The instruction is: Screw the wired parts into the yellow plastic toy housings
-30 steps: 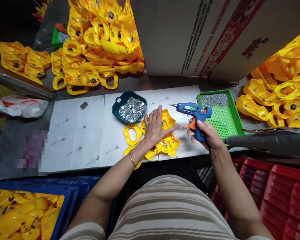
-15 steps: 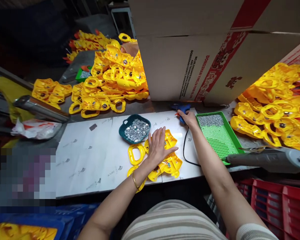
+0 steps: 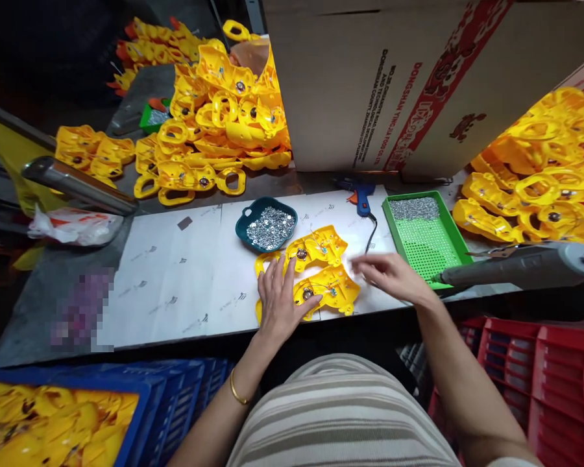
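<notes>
Two open yellow plastic shell halves with wires inside (image 3: 327, 289) lie on the white printed sheet (image 3: 189, 285), the left hand (image 3: 278, 299) spread over their handle side. The right hand (image 3: 387, 275), empty with fingers loosely bent, hovers beside them. Beyond lie a blue glue gun (image 3: 363, 198) and a dark-green plastic bowl of silvery screws (image 3: 267, 224).

Printed cardboard box (image 3: 335, 84), shiny metal tube (image 3: 80, 185) left of the box, crumpled plastic bag (image 3: 75, 226) below and left of it, yellow sheeting (image 3: 4, 152) farther left, red crate (image 3: 564, 376) below and right of it
</notes>
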### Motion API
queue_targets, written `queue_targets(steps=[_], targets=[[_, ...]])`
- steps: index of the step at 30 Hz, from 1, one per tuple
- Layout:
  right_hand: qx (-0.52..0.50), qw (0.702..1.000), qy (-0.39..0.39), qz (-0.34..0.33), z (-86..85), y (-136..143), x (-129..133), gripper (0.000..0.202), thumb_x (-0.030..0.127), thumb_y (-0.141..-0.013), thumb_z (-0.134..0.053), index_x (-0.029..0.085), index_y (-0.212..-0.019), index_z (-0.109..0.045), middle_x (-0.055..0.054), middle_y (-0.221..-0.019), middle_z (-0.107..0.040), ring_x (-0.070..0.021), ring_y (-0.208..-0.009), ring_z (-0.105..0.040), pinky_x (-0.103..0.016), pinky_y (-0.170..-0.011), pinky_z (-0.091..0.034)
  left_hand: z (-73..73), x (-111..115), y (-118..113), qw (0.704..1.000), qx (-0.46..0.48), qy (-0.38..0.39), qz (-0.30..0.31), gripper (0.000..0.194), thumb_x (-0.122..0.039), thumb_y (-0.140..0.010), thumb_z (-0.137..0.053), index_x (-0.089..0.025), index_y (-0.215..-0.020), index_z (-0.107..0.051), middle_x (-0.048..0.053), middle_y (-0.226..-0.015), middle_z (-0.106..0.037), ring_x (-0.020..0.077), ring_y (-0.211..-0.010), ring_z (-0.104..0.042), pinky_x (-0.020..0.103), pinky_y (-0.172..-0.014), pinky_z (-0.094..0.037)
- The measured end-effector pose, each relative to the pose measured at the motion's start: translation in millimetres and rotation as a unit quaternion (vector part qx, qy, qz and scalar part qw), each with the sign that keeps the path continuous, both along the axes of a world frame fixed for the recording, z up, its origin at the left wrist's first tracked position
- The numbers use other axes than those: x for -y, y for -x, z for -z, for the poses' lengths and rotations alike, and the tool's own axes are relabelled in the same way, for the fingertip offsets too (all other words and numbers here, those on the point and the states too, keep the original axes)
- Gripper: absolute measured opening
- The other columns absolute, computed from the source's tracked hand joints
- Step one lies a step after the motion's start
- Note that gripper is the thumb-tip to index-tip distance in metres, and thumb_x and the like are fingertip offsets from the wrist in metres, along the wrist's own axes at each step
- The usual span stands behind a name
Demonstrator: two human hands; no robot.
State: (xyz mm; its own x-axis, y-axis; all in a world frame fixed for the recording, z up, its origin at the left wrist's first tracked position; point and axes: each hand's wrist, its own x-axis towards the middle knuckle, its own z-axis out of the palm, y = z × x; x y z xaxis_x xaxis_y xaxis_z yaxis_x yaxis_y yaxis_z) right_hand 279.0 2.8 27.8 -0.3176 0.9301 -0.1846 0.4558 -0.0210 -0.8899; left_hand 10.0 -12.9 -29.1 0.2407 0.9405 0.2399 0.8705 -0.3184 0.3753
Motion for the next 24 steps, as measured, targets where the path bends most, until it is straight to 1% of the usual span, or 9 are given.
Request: queue_targets(steps=[2, 3, 4, 6, 9, 12, 16, 21, 24], targets=[[-0.087, 0.957, 0.181, -0.210, -15.6, -10, 33, 0.040, 0.047, -0.091, -0.050, 0.017, -0.106, -0.073, -0.008, -0.083, -0.075, -0.0163, -0.068, -0.069, -0.026, -0.057, -0.054, 3.7, 7, 2, 1.000, -0.001, 0.016, -0.014, 0.088, -0.065, -0.077, -0.064, -0.018, -0.147, -0.037, 0.021, -0.151, -0.039, 0.0386, -0.141, -0.031, 0.058, -0.114, -0.021], [-0.091, 0.942, 0.214, -0.241, -20.3, -14, 43, 0.039, 0.046, -0.091, -0.052, 0.016, -0.106, -0.073, -0.007, -0.081, -0.075, -0.0150, -0.065, -0.068, -0.024, -0.056, -0.053, 5.5, 9, 2, 1.000, -0.003, 0.025, -0.018, 0.087, -0.065, -0.077, -0.064, -0.018, -0.146, -0.038, 0.021, -0.151, -0.039, 0.0385, -0.141, -0.030, 0.058, -0.114, -0.021], [-0.080, 0.947, 0.214, -0.224, -22.4, -18, 47, 0.038, 0.045, -0.090, -0.054, 0.016, -0.106, -0.073, -0.007, -0.080, -0.074, -0.0138, -0.062, -0.067, -0.023, -0.055, -0.052, 7.2, 11, 1, 0.999, -0.005, 0.032, -0.020, 0.086, -0.065, -0.077, -0.064, -0.018, -0.145, -0.039, 0.021, -0.151, -0.038, 0.0385, -0.142, -0.030, 0.058, -0.114, -0.021], [-0.029, 0.988, 0.126, -0.086, -20.3, -19, 38, 0.036, 0.045, -0.088, -0.056, 0.017, -0.102, -0.074, -0.006, -0.076, -0.073, -0.0125, -0.059, -0.064, -0.022, -0.053, -0.049, 10.3, 13, -2, 0.999, -0.010, 0.042, -0.021, 0.084, -0.064, -0.078, -0.065, -0.019, -0.144, -0.041, 0.021, -0.151, -0.038, 0.0385, -0.142, -0.029, 0.059, -0.114, -0.020], [0.033, 0.992, -0.054, 0.113, -9.0, -6, -9, 0.033, 0.043, -0.087, -0.058, 0.017, -0.099, -0.074, -0.007, -0.079, -0.073, -0.0155, -0.066, -0.064, -0.026, -0.059, -0.049, 12.9, 15, -7, 0.998, -0.009, 0.051, -0.019, 0.085, -0.064, -0.076, -0.066, -0.019, -0.143, -0.042, 0.020, -0.150, -0.040, 0.0385, -0.141, -0.031, 0.060, -0.114, -0.020], [0.092, 0.978, -0.136, 0.128, -0.1, 23, -68, 0.025, 0.033, -0.086, -0.056, 0.018, -0.093, -0.075, -0.009, -0.094, -0.075, -0.0205, -0.083, -0.068, -0.033, -0.075, -0.050, 11.8, 17, -9, 0.998, -0.009, 0.053, -0.029, 0.085, -0.064, -0.075, -0.067, -0.020, -0.143, -0.042, 0.020, -0.150, -0.041, 0.0385, -0.141, -0.032, 0.060, -0.114, -0.020], [0.206, 0.968, -0.114, 0.088, 5.4, 65, -126, 0.026, 0.030, -0.088, -0.053, 0.023, -0.102, -0.074, -0.009, -0.106, -0.074, -0.0272, -0.099, -0.066, -0.039, -0.086, -0.047, 7.2, 20, -8, 0.998, -0.021, 0.047, -0.040, 0.084, -0.062, -0.075, -0.069, -0.020, -0.143, -0.043, 0.020, -0.151, -0.040, 0.0389, -0.142, -0.030, 0.061, -0.114, -0.019], [0.222, 0.972, -0.053, 0.057, 15.7, 94, -153, 0.008, 0.024, -0.073, -0.072, 0.019, -0.079, -0.076, -0.013, -0.087, -0.075, -0.0297, -0.094, -0.067, -0.040, -0.085, -0.046, 2.7, 18, -5, 0.998, -0.033, 0.042, -0.032, 0.081, -0.061, -0.074, -0.070, -0.021, -0.141, -0.047, 0.019, -0.152, -0.039, 0.0383, -0.142, -0.029, 0.061, -0.114, -0.021], [0.193, 0.978, -0.048, 0.059, 20.9, 86, -150, 0.010, 0.021, -0.077, -0.067, 0.019, -0.082, -0.076, -0.010, -0.086, -0.075, -0.0242, -0.088, -0.068, -0.035, -0.081, -0.047, -1.1, 9, -5, 1.000, -0.013, 0.017, -0.021, 0.072, -0.059, -0.077, -0.069, -0.022, -0.137, -0.052, 0.018, -0.149, -0.042, 0.0374, -0.141, -0.032, 0.061, -0.114, -0.023]])
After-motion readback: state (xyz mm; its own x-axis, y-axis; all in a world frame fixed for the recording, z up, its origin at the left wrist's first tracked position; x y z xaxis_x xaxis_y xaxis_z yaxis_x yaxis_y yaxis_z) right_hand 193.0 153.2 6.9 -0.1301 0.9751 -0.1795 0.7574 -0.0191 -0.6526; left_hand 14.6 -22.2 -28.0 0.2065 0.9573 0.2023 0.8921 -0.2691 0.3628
